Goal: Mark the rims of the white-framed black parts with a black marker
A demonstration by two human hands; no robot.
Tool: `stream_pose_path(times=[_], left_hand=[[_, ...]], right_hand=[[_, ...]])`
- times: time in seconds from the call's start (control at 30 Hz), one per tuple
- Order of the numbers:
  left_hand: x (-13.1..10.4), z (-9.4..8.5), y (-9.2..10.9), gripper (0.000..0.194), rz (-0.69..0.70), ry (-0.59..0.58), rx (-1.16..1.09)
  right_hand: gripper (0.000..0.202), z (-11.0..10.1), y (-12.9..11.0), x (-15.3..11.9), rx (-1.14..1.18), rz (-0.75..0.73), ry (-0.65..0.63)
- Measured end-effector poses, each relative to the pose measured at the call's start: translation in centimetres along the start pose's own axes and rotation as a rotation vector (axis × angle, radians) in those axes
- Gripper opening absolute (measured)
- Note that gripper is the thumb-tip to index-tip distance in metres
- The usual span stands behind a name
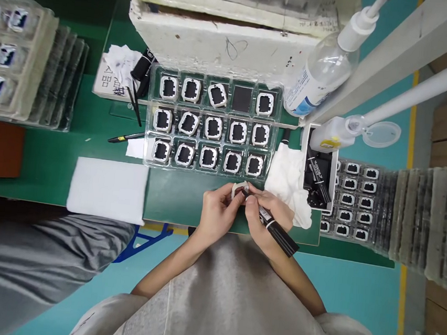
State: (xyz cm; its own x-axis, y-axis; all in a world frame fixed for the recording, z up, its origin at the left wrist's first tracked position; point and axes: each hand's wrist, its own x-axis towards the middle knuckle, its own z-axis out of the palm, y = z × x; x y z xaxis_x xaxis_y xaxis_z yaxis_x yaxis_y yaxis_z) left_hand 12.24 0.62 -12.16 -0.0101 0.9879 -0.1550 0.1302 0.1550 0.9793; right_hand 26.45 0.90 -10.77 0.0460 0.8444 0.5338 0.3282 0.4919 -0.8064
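Near the table's front edge, my left hand (219, 212) is closed on a small whitish frame-shaped part (239, 188). A black marker pen (278, 233) is gripped in my right hand (268, 214), its tip end against or very close to that part; fingers hide the exact contact. My right fingertips also reach the part's edge. Just beyond my hands lies a clear plastic tray (208, 174) with rows of similar white frames around dark centres. One pocket in its back row (241, 99) shows only a dark square.
Right of the tray are a white cloth (285, 179), a box of markers (334, 170) and a pump bottle (324, 66). A folded white cloth (106, 188) lies left. Tray stacks (58, 78) stand on both sides. A person's grey-clad leg (40, 260) is at lower left.
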Motion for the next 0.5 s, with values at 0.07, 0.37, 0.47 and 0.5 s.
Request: stream_pose_path(times=[0.07, 0.37, 0.47, 0.5], left_hand=[[0.22, -0.01, 0.17, 0.036, -0.039, -0.016, -0.085], [0.36, -0.02, 0.50, 0.034, -0.100, -0.037, -0.211], [0.17, -0.06, 0.21, 0.040, -0.069, -0.017, -0.148], [0.12, -0.07, 0.08, 0.041, -0.063, -0.016, -0.129]], right_hand=[[0.015, -0.03, -0.01, -0.02, 0.027, -0.002, 0.016], [0.014, 0.35, 0.23, -0.12, -0.009, -0.021, 0.036], [0.015, 0.43, 0.24, -0.07, -0.026, -0.040, 0.032], [0.015, 0.44, 0.24, -0.07, -0.027, -0.040, 0.032]])
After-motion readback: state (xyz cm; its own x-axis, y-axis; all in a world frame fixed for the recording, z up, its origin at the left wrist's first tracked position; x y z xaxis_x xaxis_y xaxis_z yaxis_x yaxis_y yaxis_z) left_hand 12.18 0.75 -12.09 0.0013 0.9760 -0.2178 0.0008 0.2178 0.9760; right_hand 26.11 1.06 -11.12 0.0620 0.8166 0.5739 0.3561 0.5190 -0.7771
